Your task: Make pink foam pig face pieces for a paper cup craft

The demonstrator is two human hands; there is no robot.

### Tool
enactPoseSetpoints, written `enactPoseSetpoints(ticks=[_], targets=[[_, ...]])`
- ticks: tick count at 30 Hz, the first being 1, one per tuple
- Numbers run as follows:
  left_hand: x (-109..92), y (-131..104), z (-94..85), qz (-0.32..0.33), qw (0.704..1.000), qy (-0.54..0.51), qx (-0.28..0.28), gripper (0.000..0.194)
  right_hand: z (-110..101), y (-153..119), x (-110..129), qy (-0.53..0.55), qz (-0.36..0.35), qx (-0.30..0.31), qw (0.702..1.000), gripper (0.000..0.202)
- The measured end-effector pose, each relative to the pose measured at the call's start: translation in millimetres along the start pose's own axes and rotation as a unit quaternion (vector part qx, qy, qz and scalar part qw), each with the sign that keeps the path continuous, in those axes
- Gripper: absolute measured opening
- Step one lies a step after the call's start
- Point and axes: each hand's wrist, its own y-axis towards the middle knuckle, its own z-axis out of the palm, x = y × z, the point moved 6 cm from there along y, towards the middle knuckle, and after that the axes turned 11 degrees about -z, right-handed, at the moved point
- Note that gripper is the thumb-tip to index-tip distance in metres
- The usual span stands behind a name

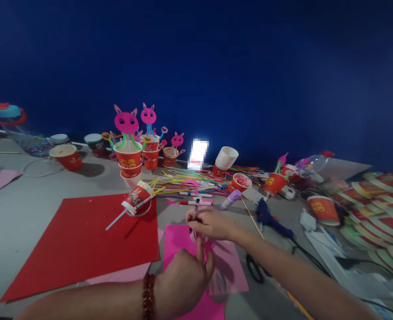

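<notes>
My right hand [212, 223] is closed around a pen [196, 209] held nearly upright over a bright pink sheet [175, 238]. Below its tip is a small round whitish thing [193, 236], mostly hidden by my fingers. With the index finger stretched out, my left hand [186, 280] holds that round thing down on the sheet; the other fingers are partly curled. A dark red bead bracelet [148, 295] circles the left wrist. Under the bright sheet lies a paler pink sheet [234, 266], with cut oval holes or shapes near my left hand.
A red sheet [106, 249] lies left, with a tipped paper cup [138, 198] at its top edge. Pink-faced cup figures [127, 153] stand behind it. Coloured sticks [183, 180] are strewn at the back. Scissors [254, 269] and a blue glue gun [272, 222] lie right.
</notes>
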Motion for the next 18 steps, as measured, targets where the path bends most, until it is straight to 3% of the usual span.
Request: enactPoseSetpoints(ticks=[6,18], targets=[[2,3,2.7,0.007,1.000,-0.010,0.013,0.053,21,17,-2,-0.010,-0.035,0.075,0.996,0.009],[1,5,4.3,0.016,0.999,-0.030,0.024,0.054,29,20,-4,-0.002,-0.129,0.101,0.987,0.009]])
